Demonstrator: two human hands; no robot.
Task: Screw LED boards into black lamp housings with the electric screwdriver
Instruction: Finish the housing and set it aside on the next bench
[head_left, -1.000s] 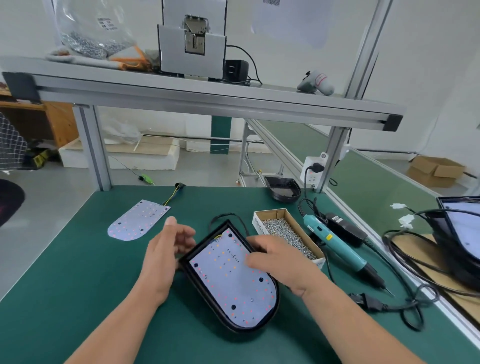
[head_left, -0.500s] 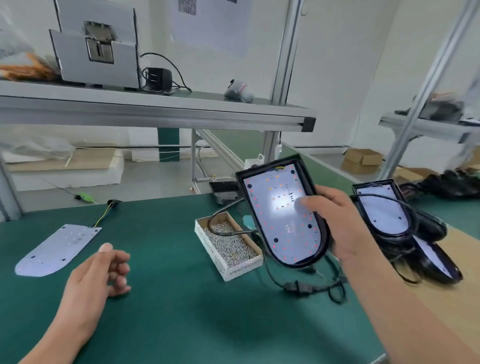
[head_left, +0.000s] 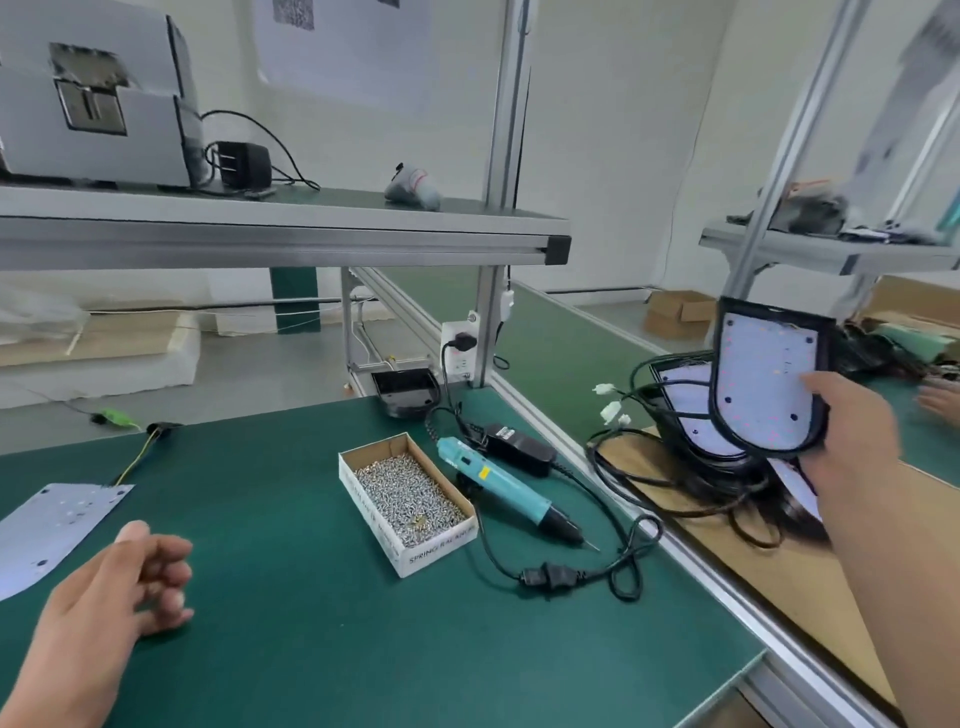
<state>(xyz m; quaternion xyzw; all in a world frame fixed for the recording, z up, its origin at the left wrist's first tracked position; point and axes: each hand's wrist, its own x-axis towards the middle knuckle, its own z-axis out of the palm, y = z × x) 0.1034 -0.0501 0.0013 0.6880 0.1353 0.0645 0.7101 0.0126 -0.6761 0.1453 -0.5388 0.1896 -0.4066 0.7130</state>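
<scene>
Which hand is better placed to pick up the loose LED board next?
Left, probably. The left hand hangs free beside the LED board; the right hand grips a lamp housing far away.

a small electronics assembly workshop, one station on a production line. the bench (head_left: 322, 634) is topped with a green mat and framed in aluminium profile posts (head_left: 501, 130) that carry an overhead shelf (head_left: 270, 241). a power socket (head_left: 457, 349) sits at the foot of a post. a corded electric screwdriver (head_left: 501, 482) lies beside an open carton of screws (head_left: 410, 499). black lamp housings (head_left: 691, 405) with trailing cables pile on the neighbouring bench, and cardboard boxes (head_left: 675, 312) sit on the bare floor beyond.
</scene>
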